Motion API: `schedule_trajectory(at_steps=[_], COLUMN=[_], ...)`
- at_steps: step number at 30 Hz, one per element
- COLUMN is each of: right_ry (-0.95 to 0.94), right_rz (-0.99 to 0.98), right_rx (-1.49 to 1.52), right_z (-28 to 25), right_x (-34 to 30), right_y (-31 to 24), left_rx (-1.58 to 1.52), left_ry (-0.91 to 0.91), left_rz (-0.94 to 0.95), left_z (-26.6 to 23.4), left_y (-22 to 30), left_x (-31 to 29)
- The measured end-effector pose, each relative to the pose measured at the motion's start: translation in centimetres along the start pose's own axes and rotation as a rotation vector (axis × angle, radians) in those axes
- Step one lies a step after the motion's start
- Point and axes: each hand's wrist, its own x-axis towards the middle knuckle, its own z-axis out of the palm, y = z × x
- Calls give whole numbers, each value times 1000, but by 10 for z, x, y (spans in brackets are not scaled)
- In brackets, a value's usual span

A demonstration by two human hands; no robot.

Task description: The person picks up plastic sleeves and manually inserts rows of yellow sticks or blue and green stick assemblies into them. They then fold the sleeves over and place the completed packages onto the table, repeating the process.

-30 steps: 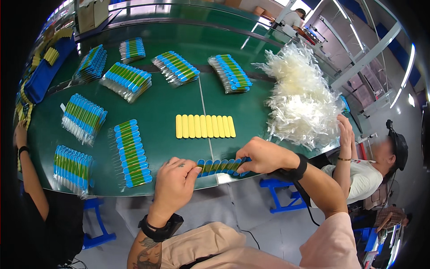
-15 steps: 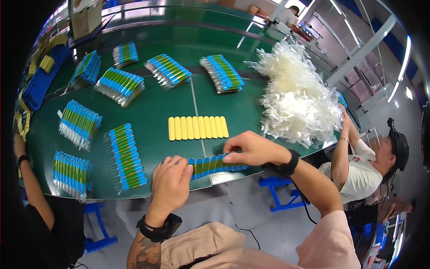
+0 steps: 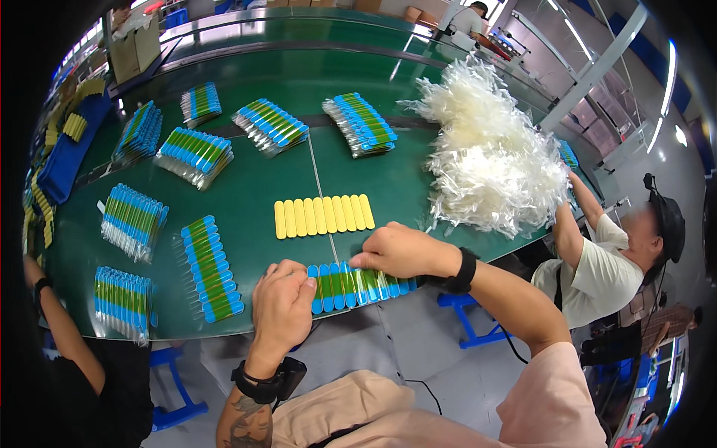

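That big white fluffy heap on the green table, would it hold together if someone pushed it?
Probably not. The white heap looks like loose clear plastic sleeves, so it would likely slide and scatter across the green table. It seems light for its bulk, and floppy, since strands stick out everywhere.

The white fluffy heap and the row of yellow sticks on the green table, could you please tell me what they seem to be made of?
The white fluffy heap looks like thin clear plastic sleeves: translucent, glossy, crinkled strips catching light. The row of yellow sticks seems smooth matte plastic or rubber, uniform in colour with rounded ends; which one cannot be told. The green table shows a slight sheen, perhaps a rubbery mat.
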Motion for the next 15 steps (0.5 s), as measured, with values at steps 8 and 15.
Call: schedule_trajectory(at_steps=[8,15], right_ry=[232,447], right_rz=[-208,-369], right_rx=[-197,-410], right_z=[14,24], right_x=[-31,-62], right_y=[-6,8], left_rx=[-81,169], left_ry=[-9,-40], left_rz=[61,368], left_z=[-19,-11], left_y=[12,-7], left_x=[-10,-15])
